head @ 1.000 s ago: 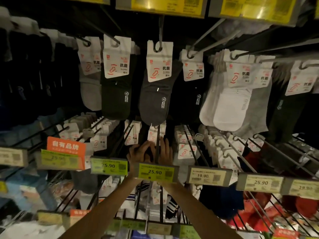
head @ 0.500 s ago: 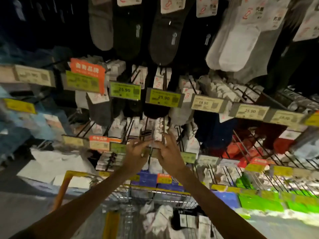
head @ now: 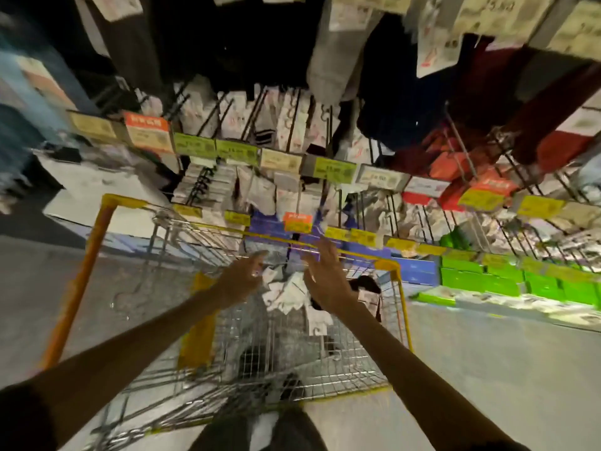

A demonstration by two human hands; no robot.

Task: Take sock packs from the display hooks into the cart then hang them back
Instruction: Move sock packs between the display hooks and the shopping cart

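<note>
A wire shopping cart with a yellow rim (head: pixel 97 252) stands in front of me, below the sock display. Several white and dark sock packs (head: pixel 287 292) lie in its far end. Both my hands hover over the cart, side by side. My left hand (head: pixel 242 278) has loosely curled fingers and holds nothing that I can see. My right hand (head: pixel 325 278) is spread with straight fingers and is empty. A white pack sits just between and under the two hands. More sock packs (head: pixel 279 122) hang on the display hooks above. The picture is blurred by motion.
Rows of hooks with green and yellow price tags (head: pixel 335 167) jut out over the cart's far rim. Red packs (head: pixel 455 164) hang at the right, and green boxes (head: pixel 481 278) line the low shelf. Grey floor lies on both sides of the cart.
My view has swung down from the upper hooks to the cart. Both hands have dropped from the hook row to above the cart, and their fingers have come apart.
</note>
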